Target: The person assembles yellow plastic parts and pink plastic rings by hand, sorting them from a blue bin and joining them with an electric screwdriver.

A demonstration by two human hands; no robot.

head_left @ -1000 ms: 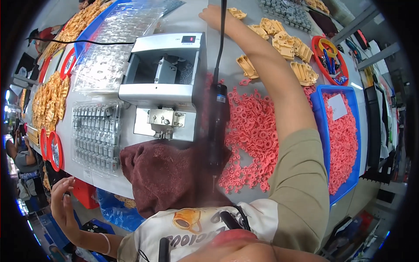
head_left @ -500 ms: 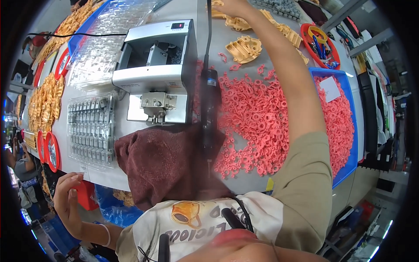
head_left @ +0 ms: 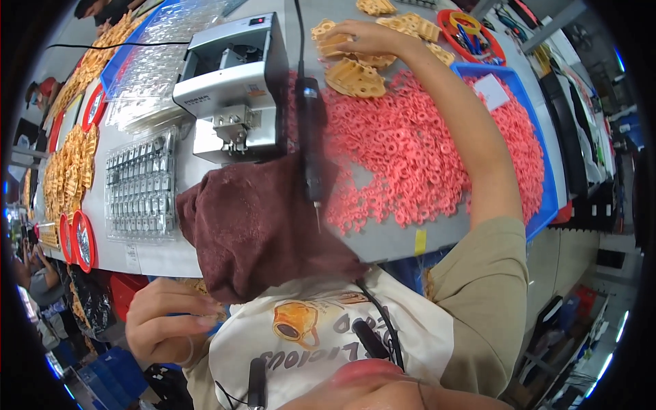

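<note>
At the far side of the table my right hand [head_left: 365,39] has its fingers curled over a yellow plastic housing [head_left: 321,31], partly hidden by them. Just nearer lies another yellow housing [head_left: 355,78], with more yellow housings [head_left: 410,26] to its right. My left hand [head_left: 167,320] hovers low in front of the table edge, fingers loosely bent and apart, with nothing visible in it. Between the two hangs a black electric screwdriver [head_left: 311,147], bit down, in front of a dark red cloth [head_left: 253,225].
A silver screw feeder [head_left: 232,85] stands left of the screwdriver. Pink ring-shaped plastic parts [head_left: 403,150] spread to the right, beside a blue tray [head_left: 543,164] of more. A clear tray of small metal parts [head_left: 142,184] and a red bowl of tools [head_left: 471,37] flank them.
My right hand has come onto a yellow housing at the far side. My left hand has moved right and lower, in front of the table. The whole view has shifted.
</note>
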